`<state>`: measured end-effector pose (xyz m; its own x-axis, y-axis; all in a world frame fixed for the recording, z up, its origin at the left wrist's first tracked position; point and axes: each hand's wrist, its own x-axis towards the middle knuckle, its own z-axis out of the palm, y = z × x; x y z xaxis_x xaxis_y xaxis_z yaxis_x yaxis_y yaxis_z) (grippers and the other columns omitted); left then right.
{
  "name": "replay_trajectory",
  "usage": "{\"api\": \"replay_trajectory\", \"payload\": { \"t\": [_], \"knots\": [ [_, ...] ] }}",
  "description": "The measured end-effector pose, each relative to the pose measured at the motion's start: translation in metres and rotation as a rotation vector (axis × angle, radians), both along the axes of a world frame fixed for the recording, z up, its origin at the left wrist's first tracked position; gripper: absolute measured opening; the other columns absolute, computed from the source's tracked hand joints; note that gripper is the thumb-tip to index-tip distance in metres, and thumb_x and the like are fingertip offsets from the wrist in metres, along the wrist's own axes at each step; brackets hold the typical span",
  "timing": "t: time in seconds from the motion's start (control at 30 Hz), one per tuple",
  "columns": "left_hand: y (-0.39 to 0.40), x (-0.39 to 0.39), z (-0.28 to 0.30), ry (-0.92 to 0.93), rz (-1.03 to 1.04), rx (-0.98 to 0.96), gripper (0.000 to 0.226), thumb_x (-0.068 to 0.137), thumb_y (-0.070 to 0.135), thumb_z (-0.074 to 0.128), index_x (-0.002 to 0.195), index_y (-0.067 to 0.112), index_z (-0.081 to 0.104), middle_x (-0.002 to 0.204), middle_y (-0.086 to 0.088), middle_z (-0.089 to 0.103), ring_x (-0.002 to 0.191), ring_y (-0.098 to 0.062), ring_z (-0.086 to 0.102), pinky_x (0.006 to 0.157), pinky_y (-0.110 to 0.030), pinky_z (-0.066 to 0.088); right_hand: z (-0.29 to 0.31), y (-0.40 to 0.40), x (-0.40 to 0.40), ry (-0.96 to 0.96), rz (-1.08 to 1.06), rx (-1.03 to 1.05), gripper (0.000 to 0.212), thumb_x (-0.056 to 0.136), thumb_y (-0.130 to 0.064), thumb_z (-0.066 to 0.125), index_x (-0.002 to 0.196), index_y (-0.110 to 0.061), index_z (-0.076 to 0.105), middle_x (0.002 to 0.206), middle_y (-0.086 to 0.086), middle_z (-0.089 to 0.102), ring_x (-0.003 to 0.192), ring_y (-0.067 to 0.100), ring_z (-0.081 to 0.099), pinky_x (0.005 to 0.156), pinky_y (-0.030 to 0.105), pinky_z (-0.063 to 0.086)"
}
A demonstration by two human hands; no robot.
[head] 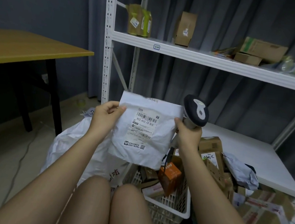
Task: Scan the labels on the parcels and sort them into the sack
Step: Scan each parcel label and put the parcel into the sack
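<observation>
Both hands are up in front of me at chest height. With my left hand I pinch the upper left corner of a white mailer parcel, thumb on its face and fingers behind. With my right hand I grip the handle of a barcode scanner, whose dark head rises just past the parcel's upper right corner, and the thumb of that hand also presses on the parcel's right edge. I see the parcel hanging flat toward me, its shipping label facing up with a barcode and the number 502-602-12-815 readable.

Below the parcel, between my knees and the shelving, sits a white plastic basket filled with small cardboard boxes, among them an orange box. Left of the basket, on the floor, lies a white sack with its mouth toward me. More brown boxes and grey bags are heaped on the floor at my right.

A white metal shelf rack stands behind, with a few cardboard parcels on its upper shelf. A wooden counter with black legs stands at the far left, well apart from the sack.
</observation>
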<state>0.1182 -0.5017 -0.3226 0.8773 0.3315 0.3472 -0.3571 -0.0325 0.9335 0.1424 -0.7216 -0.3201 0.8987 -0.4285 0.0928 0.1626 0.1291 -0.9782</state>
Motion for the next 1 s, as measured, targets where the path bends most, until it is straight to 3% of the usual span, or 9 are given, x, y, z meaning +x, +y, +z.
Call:
{"api": "replay_trajectory", "payload": {
  "t": [0.1, 0.27, 0.4, 0.53, 0.6, 0.7, 0.8, 0.9, 1.0],
  "knots": [
    [-0.003, 0.002, -0.001, 0.001, 0.020, 0.009, 0.016, 0.088, 0.006, 0.066, 0.088, 0.022, 0.066, 0.063, 0.016, 0.069, 0.062, 0.005, 0.064, 0.060, -0.011, 0.050, -0.001, -0.002, 0.000, -0.011, 0.017, -0.021, 0.038, 0.083, -0.009, 0.074, 0.118, -0.008, 0.058, 0.107, -0.001, 0.062, 0.099, 0.014, 0.056, 0.088, 0.028, 0.044],
    [-0.001, 0.008, -0.009, 0.060, 0.079, -0.049, 0.012, 0.084, 0.009, 0.071, 0.084, 0.020, 0.068, 0.062, 0.015, 0.068, 0.060, 0.004, 0.063, 0.063, -0.015, 0.050, -0.002, -0.005, 0.001, 0.011, 0.022, 0.052, 0.026, 0.080, -0.006, 0.077, 0.092, -0.020, 0.059, 0.089, -0.007, 0.063, 0.089, 0.013, 0.060, 0.082, 0.029, 0.047],
    [-0.002, 0.010, -0.013, 0.103, 0.065, -0.081, 0.007, 0.086, 0.010, 0.069, 0.088, 0.017, 0.067, 0.071, 0.009, 0.068, 0.068, -0.005, 0.063, 0.065, -0.019, 0.051, -0.001, -0.003, 0.003, 0.016, 0.027, 0.031, 0.032, 0.080, -0.007, 0.077, 0.107, -0.012, 0.061, 0.095, -0.006, 0.064, 0.098, 0.016, 0.059, 0.089, 0.032, 0.047],
    [-0.003, 0.012, -0.014, 0.111, 0.048, -0.011, 0.014, 0.091, 0.012, 0.063, 0.077, 0.016, 0.062, 0.057, 0.013, 0.066, 0.053, 0.003, 0.059, 0.054, -0.013, 0.048, 0.000, -0.003, 0.006, 0.033, 0.035, -0.017, 0.033, 0.082, -0.009, 0.075, 0.111, -0.008, 0.060, 0.101, 0.002, 0.066, 0.099, 0.020, 0.061, 0.095, 0.041, 0.051],
    [-0.003, 0.017, -0.013, 0.132, 0.078, 0.022, 0.020, 0.093, 0.014, 0.060, 0.074, 0.017, 0.057, 0.061, 0.007, 0.063, 0.058, -0.006, 0.056, 0.060, -0.023, 0.047, -0.002, -0.004, 0.007, 0.004, -0.014, -0.045, 0.029, 0.083, -0.012, 0.074, 0.108, -0.007, 0.061, 0.098, 0.004, 0.068, 0.094, 0.021, 0.061, 0.094, 0.044, 0.053],
    [0.000, 0.027, -0.012, 0.166, 0.102, 0.054, 0.023, 0.095, 0.018, 0.057, 0.073, 0.022, 0.052, 0.073, -0.003, 0.058, 0.067, -0.017, 0.050, 0.062, -0.031, 0.040, -0.007, -0.005, 0.007, -0.001, -0.058, -0.111, 0.030, 0.083, -0.019, 0.075, 0.107, -0.010, 0.061, 0.100, 0.006, 0.069, 0.095, 0.023, 0.063, 0.086, 0.039, 0.052],
    [0.000, 0.035, -0.008, 0.171, 0.124, 0.084, 0.023, 0.096, 0.020, 0.056, 0.074, 0.023, 0.050, 0.083, -0.010, 0.058, 0.074, -0.020, 0.051, 0.069, -0.033, 0.041, -0.010, -0.009, 0.001, 0.045, 0.126, -0.147, 0.028, 0.085, -0.019, 0.074, 0.108, -0.008, 0.062, 0.094, 0.006, 0.072, 0.084, 0.017, 0.070, 0.068, 0.029, 0.052],
    [-0.003, 0.039, -0.005, 0.173, 0.152, 0.127, 0.024, 0.097, 0.021, 0.054, 0.074, 0.023, 0.048, 0.077, -0.005, 0.054, 0.068, -0.016, 0.046, 0.064, -0.030, 0.037, -0.016, -0.009, -0.011, 0.076, 0.280, -0.228, 0.022, 0.085, -0.017, 0.074, 0.100, -0.003, 0.067, 0.079, 0.007, 0.072, 0.063, 0.010, 0.069, 0.054, 0.022, 0.049],
    [-0.002, 0.045, -0.004, 0.185, 0.183, 0.105, 0.023, 0.097, 0.023, 0.054, 0.074, 0.023, 0.049, 0.073, 0.002, 0.052, 0.065, -0.012, 0.045, 0.061, -0.028, 0.037, -0.025, -0.004, -0.022, 0.104, 0.375, -0.204, 0.014, 0.085, -0.016, 0.074, 0.089, -0.005, 0.067, 0.068, 0.006, 0.069, 0.055, 0.012, 0.064, 0.052, 0.025, 0.047]
  ]
}}
